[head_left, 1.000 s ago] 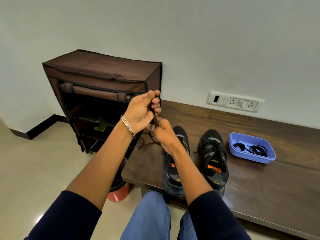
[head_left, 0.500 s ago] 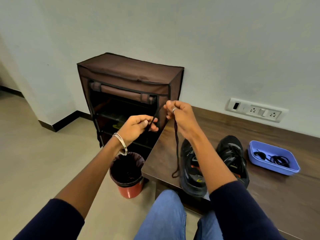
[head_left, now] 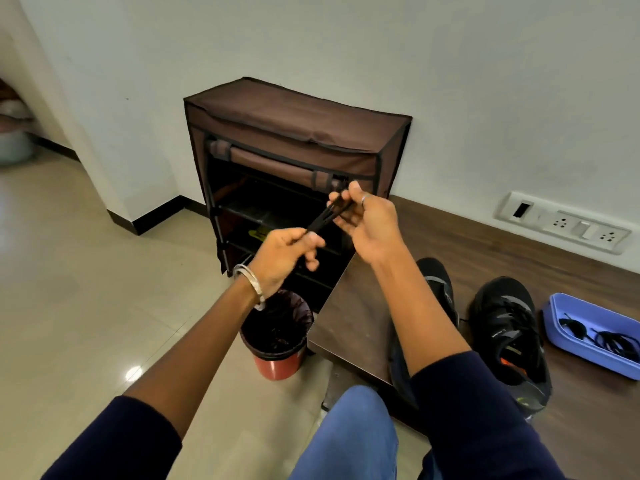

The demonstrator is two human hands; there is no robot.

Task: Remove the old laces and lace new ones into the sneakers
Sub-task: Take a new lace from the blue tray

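Two hands raised at chest height, over the floor just left of the table's end.

Left hand: fingers curled, pinching the lower end of a folded black lace. Bangle on the wrist.
Right hand: thumb and forefinger pinching the upper end of the same lace; remaining fingers loosely spread. Ring on one finger.
Lace: several strands doubled into a short bundle, stretched taut between the two pinches, clear of both sneakers.

Handling, by judgement: light, limp, thin cord; no breakage risk; prone to springing out of its folds and snagging if released from one end. Best held at the folded ends, as now, or gathered at mid-bundle.

Bin, red with a black liner, open-mouthed, on the floor directly below the left forearm, just beside the table corner.
Table, dark wood; left edge and near corner beneath the right forearm.
Left sneaker, black, largely hidden by the right arm; lacing not visible.
Right sneaker, black, laces in place.
Tray, blue, right of the sneakers, holding coiled black laces.
Shoe rack, brown fabric, front flap rolled up, behind the hands.

Open room: bare floor to the left; unobstructed drop from hands to bin.
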